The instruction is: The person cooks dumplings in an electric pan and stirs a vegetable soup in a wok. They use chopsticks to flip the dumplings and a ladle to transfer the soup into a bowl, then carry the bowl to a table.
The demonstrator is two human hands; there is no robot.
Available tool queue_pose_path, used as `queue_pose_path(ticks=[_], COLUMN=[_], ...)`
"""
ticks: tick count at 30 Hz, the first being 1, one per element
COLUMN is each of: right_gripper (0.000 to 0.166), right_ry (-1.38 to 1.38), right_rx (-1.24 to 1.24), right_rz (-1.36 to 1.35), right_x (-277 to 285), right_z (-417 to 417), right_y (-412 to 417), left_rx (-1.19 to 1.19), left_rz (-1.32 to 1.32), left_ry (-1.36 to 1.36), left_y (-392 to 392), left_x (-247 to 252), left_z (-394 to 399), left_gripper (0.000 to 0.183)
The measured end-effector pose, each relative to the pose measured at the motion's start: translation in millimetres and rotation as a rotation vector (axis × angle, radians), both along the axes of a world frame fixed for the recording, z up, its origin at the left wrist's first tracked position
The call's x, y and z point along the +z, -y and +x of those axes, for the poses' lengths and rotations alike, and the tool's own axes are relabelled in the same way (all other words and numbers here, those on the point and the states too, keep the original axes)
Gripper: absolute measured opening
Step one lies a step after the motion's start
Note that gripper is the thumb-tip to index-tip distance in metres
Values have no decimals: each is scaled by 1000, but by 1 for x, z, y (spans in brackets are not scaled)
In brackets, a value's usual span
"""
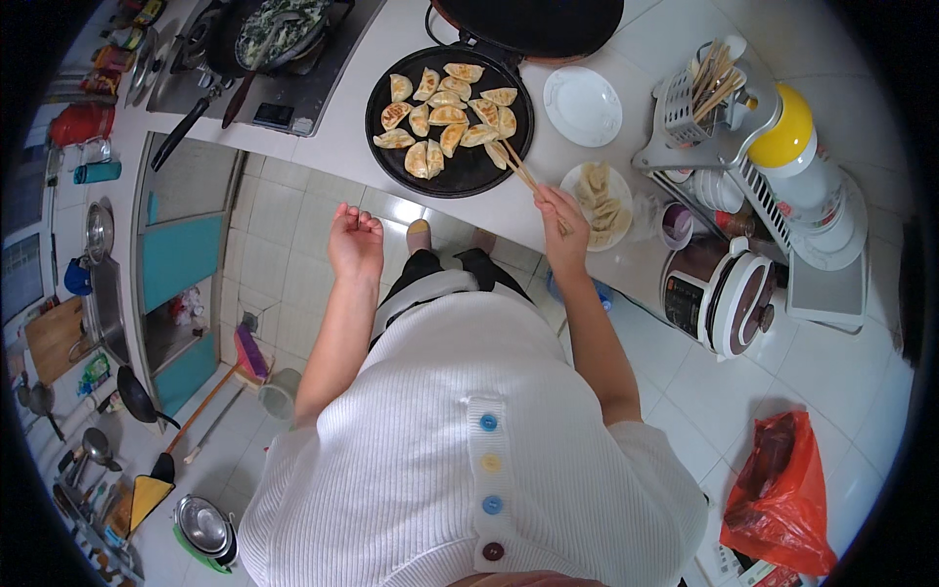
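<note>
In my right hand (565, 227) I hold a pair of wooden chopsticks (522, 167). Their tips touch a dumpling (497, 155) at the lower right of a round black electric griddle (452, 182). Several more dumplings (447, 116) lie spread over the griddle, many browned on top. My left hand (356, 242) is raised in front of the counter, palm up with fingers curled in and nothing visible in it. Beside my right hand, a white plate (626, 192) carries several pale dumplings (603, 197). Behind it is a second white plate (583, 107) with nothing on it.
The griddle's raised lid (535, 26) stands behind it. A stove at left bears a pan of chopped greens (282, 33); a black pan handle (183, 132) juts past the counter. At right are a dish rack (755, 198), a chopstick holder (678, 103) and an electric cooker (722, 297).
</note>
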State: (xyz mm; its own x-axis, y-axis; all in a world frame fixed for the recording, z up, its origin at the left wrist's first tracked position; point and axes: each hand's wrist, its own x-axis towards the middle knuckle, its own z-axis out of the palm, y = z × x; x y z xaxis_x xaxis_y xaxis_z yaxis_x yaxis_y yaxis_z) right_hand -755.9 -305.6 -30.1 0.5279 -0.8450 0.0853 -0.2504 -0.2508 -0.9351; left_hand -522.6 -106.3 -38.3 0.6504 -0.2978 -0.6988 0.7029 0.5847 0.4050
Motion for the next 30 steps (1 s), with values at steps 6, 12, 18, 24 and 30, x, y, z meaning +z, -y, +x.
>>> queue_pose_path(ticks=[6, 12, 18, 24, 30], right_gripper=[23, 21, 20, 20, 19], right_ry=[179, -45, -184, 25, 109], right_rx=[-79, 188, 443, 178, 72], right_rz=[303, -67, -106, 58, 84], right_x=[14, 26, 47, 20, 15], right_z=[-8, -20, -3, 17, 38], right_y=[-21, -14, 3, 25, 14], left_rx=[8, -7, -20, -12, 8], left_rz=[30, 12, 1, 17, 21], left_ry=[-19, -15, -1, 2, -14], left_y=[-6, -1, 3, -3, -6], left_x=[-2, 1, -2, -6, -1], left_z=[-1, 0, 1, 1, -3], left_gripper=[16, 16, 16, 16, 16])
